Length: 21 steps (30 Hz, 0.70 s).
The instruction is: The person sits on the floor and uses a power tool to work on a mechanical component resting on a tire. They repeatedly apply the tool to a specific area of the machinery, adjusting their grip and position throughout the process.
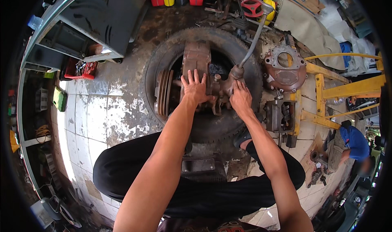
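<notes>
A rusty brown gearbox [197, 54] sits inside a large black tire [161, 50] that lies flat on the floor. My left hand [195, 87] rests on top of the gearbox, its fingers spread and nothing in its grasp. Grooved round drum [164, 93] forms the gearbox's left end. On the right side, my right hand [241, 96] lies on the housing just below the base of a long bent gear lever [256, 38]. Its fingers are stretched out, close together, over the metal. The undersides of both palms are hidden.
To the right lie a round bell housing [286, 70], a dark metal casing [280, 116] and a yellow steel frame [351, 89]. A metal workbench [94, 21] with a red tool tray [80, 69] stands left. Another person [356, 142] in blue crouches at far right near loose parts.
</notes>
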{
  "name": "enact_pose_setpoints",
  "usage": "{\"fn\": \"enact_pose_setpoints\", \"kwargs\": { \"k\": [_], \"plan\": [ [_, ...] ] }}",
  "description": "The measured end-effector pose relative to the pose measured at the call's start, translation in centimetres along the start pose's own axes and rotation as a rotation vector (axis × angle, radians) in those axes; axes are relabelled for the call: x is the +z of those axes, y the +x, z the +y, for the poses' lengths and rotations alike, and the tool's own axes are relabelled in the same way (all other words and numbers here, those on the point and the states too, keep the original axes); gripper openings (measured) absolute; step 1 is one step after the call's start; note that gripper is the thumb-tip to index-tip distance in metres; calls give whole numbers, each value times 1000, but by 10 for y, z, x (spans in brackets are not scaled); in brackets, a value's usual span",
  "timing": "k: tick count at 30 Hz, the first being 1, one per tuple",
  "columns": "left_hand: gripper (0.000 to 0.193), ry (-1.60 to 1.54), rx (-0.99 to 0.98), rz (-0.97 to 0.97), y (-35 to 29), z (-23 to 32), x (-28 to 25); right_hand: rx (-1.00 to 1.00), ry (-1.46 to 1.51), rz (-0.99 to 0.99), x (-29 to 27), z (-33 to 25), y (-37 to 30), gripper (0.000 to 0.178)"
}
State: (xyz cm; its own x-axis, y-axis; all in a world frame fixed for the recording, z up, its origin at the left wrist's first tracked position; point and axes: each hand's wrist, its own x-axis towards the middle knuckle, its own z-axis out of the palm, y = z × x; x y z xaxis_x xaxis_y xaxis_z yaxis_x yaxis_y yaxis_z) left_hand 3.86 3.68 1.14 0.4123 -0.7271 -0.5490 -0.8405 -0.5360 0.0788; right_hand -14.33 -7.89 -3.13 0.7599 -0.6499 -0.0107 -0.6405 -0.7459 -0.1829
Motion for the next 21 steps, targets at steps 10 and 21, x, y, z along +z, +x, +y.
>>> {"fn": "enact_pose_setpoints", "kwargs": {
  "k": [10,21],
  "plan": [
    [123,14,-12,-16,1,0,1,48,61,-20,-10,22,1,53],
    [120,-14,-15,37,2,2,3,42,19,21,-6,1,6,51]
  ]
}}
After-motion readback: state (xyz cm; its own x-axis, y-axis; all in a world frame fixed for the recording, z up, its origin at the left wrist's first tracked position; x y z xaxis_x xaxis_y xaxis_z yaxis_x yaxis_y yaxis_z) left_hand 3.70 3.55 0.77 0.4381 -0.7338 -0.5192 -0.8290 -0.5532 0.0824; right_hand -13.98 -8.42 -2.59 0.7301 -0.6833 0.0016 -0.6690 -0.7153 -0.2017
